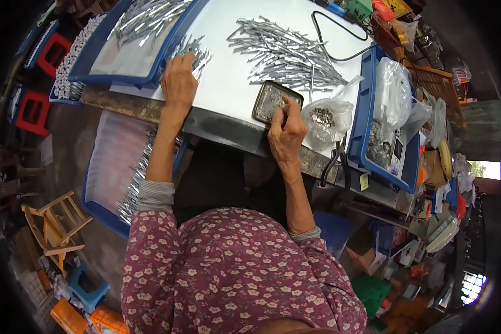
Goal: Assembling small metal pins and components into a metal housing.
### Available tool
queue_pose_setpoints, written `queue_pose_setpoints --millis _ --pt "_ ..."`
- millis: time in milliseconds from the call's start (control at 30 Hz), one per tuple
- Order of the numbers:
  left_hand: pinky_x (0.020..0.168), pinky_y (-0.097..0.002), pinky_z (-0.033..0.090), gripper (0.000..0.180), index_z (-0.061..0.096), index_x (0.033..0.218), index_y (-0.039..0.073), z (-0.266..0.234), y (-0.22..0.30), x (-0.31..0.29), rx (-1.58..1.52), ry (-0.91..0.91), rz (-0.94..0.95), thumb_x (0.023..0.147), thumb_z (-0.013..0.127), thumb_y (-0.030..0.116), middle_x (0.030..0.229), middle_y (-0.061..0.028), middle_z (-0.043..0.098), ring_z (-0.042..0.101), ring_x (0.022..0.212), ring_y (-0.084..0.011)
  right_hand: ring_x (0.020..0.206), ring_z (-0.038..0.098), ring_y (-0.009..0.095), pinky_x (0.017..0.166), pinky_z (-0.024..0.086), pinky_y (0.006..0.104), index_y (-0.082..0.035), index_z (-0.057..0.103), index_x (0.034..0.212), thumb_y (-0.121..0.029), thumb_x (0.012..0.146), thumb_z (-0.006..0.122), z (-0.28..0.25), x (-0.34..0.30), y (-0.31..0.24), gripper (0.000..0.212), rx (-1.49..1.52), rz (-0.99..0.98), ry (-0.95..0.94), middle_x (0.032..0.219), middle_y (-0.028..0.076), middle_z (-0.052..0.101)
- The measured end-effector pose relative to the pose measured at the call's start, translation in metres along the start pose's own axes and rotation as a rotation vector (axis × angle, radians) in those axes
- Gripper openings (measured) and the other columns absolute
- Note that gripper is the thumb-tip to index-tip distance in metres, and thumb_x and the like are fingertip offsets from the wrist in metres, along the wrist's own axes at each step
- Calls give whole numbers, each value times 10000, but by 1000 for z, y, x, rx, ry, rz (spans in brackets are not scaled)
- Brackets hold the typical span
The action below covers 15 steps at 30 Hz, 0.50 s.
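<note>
My left hand is curled over a small heap of thin silvery metal rods, beside the near corner of a blue tray. What its fingers hold is hidden. My right hand reaches over a shallow rectangular metal tin at the table's front edge. Its thumb and forefinger come together in a pinch above tiny parts in the tin, too small to name. Just right of this hand sits a clear plastic bag with small round metal pieces inside. A larger pile of metal rods lies beyond the tin.
The blue tray at left holds more rods. At right, a blue bin contains plastic bags. A black cable loops across the white tabletop. Below the table stands another blue tray of rods. Red stools are at far left.
</note>
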<state>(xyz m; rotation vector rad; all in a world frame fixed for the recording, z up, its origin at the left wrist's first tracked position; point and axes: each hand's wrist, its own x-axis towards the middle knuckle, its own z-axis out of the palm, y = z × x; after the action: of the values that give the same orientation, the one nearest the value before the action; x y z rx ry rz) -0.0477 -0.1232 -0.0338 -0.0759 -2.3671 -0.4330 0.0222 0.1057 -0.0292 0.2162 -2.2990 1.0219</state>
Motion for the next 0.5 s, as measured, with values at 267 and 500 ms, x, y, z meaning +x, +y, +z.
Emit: queue_pose_setpoints --millis 267,500 --pt "694 -391 442 227 552 886 67 8 -3 0 32 -8 8 704 482 -49 829 -107 530 515 830 -295 668 568 272 609 440 355 20 561 884 7 760 522 -9 6 3 131 -119 -10 -125 769 157 568" --pt "729 -369 419 248 572 881 60 4 16 4 -96 15 81 687 496 -74 850 -108 530 501 836 -299 728 549 289 647 434 369 26 539 897 -4 745 535 -5 19 6 155 -228 -42 -182 814 158 531"
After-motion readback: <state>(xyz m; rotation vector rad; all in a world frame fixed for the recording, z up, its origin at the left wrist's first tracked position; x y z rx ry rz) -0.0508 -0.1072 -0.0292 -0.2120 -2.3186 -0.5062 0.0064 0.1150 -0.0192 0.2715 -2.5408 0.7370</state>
